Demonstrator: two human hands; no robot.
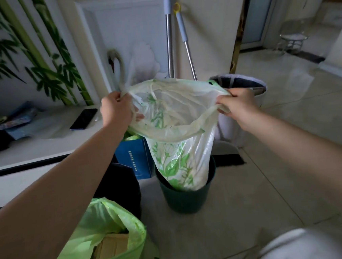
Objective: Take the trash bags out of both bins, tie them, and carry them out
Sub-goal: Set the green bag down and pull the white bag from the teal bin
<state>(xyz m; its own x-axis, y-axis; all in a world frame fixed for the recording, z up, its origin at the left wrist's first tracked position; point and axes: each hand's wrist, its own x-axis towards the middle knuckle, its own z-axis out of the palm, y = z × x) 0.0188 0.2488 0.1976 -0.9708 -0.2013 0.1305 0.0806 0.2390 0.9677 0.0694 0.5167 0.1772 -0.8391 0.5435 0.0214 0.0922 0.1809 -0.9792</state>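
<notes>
You face a wall [20, 49] painted with green bamboo, adjoined by a white panel [129, 36] bearing a swan motif [117, 66]. Two metal poles [170, 46] lean against it. At your left, a white bench [43, 140] carries a dark phone [83, 118] and blue packaging [18, 119]. The floor [282, 161] is pale glossy tile reflecting light. At far right, a doorway [259, 12] opens onto a brighter area. Overall lighting is dim.
</notes>
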